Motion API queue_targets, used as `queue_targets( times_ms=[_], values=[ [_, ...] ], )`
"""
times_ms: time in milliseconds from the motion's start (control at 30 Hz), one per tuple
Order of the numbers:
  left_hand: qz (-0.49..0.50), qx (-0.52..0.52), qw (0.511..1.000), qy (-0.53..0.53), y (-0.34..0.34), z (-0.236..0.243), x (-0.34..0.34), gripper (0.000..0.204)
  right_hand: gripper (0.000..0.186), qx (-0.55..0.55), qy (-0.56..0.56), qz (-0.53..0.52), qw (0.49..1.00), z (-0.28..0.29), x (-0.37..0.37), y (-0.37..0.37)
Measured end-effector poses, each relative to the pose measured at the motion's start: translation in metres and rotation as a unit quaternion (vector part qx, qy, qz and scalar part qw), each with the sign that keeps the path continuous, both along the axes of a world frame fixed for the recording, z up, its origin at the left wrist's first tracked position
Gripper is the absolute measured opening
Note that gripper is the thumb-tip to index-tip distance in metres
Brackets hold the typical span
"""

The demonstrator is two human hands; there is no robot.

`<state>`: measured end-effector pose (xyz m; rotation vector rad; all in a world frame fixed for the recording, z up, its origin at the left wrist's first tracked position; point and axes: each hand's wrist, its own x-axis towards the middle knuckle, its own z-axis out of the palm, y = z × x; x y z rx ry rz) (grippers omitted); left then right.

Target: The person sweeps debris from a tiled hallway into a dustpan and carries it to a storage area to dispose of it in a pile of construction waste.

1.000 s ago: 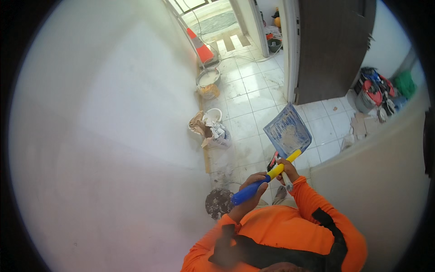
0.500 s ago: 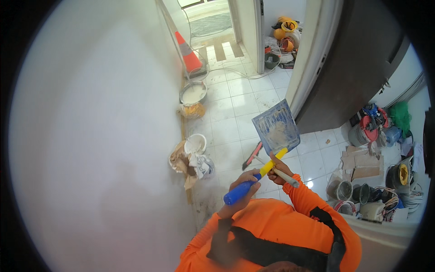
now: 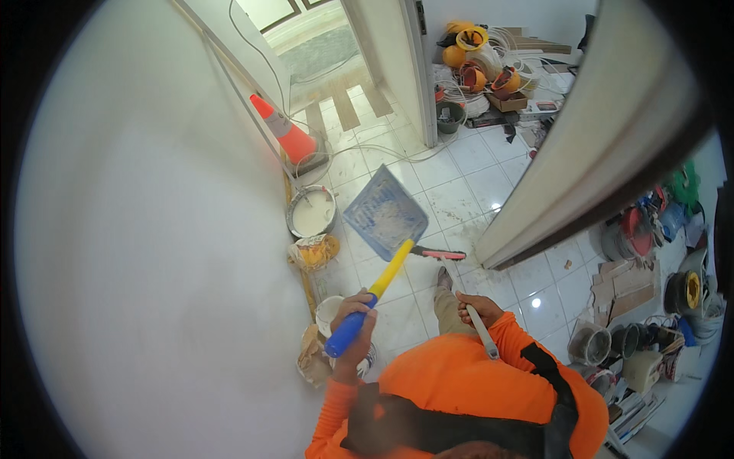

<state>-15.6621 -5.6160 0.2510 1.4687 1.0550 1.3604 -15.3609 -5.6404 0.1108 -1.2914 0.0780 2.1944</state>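
Note:
My left hand [image 3: 362,335] is closed round the blue grip of a long-handled dustpan [image 3: 384,218]. Its flat blue pan is smeared with pale dust and held out ahead of me, and the shaft near it is yellow. In my right hand [image 3: 475,309] is the pale handle of a broom [image 3: 439,254], fingers wrapped round it. The broom's pink and black head is by the floor, just right of the pan and ahead of my shoe [image 3: 444,278]; part of its edge passes behind the dustpan's shaft.
Along the left wall stand a traffic cone [image 3: 293,141], a bucket of whitish mix [image 3: 312,211], a yellow-brown bag [image 3: 314,251] and a white tub [image 3: 329,312]. A door edge [image 3: 596,130] juts in at right. Buckets and cardboard [image 3: 625,287] lie beyond it; hard hats [image 3: 472,75] and cables are piled ahead.
My hands have moved apart. The dustpan has shifted left with my left hand, and the broom head has swung to the right. My view has turned, showing more of the room ahead.

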Motion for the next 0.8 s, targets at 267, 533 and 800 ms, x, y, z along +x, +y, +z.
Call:
queue_targets(
  times_ms=[267,533,800],
  values=[
    [0.104,-0.107,0.986,0.074,0.159,-0.016,-0.025,0.021,0.030,0.035,0.047,0.014,0.998,0.012,0.025,0.232],
    [0.183,-0.189,0.965,0.016,0.303,-0.058,-0.044,0.020,0.025,0.020,0.051,-0.020,0.998,0.014,0.009,0.436],
    [0.148,-0.194,0.970,0.022,0.540,-0.073,-0.085,0.018,0.024,0.005,0.051,-0.025,0.998,0.039,-0.021,0.611]
  ],
)
